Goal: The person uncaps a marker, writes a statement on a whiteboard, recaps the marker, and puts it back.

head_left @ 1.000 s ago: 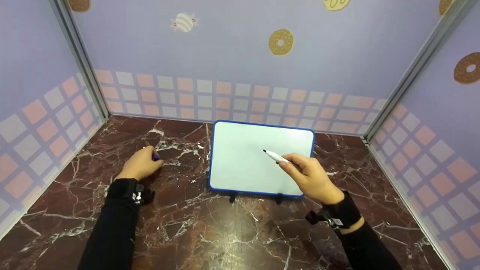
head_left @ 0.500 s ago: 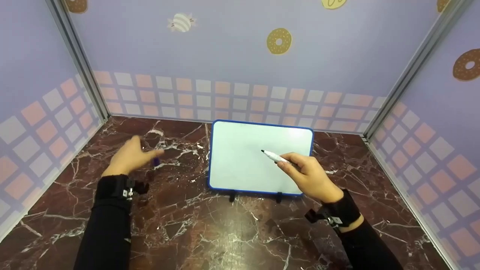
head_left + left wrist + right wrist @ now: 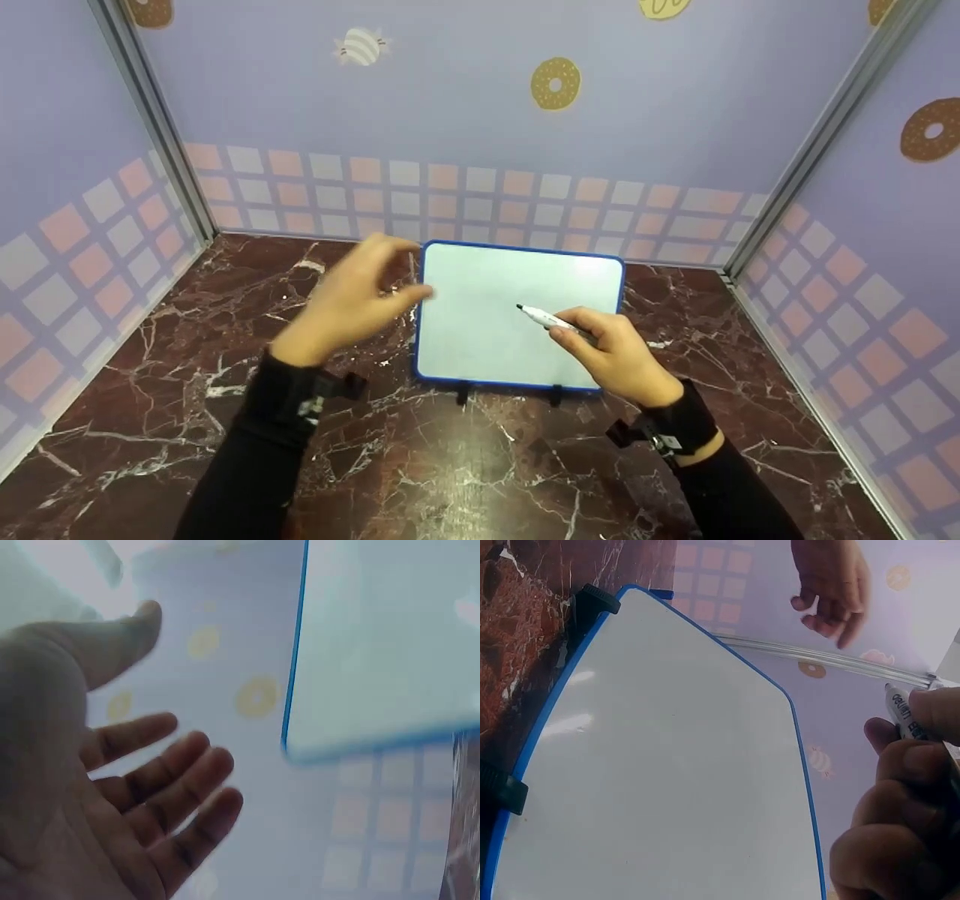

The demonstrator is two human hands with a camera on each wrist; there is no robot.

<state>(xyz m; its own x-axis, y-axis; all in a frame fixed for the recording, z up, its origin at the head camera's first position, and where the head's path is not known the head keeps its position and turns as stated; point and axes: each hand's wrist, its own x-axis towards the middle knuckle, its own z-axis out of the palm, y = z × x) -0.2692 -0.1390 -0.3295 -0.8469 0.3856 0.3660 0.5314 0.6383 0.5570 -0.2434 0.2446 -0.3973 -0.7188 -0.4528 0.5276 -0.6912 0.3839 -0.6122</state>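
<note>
A white dry-erase board with a blue frame stands propped on two small black feet. My right hand pinches a white whiteboard marker between thumb and fingers. Its dark tip is uncapped and points up-left in front of the board. In the right wrist view lettering shows on the marker. At the board's upper left edge is my left hand, thumb and fingers spread apart, slightly blurred. The left wrist view shows that palm holding nothing, apart from the board's corner.
The board stands on a dark red marbled table. A purple back wall with doughnut and candy pictures rises close behind it. Side walls meet it at metal corner posts left and right.
My left hand lifted off the table at left, leaving a small purple object there that it now hides, and moved right to the board's left edge. The right hand stayed nearly still with the marker.
</note>
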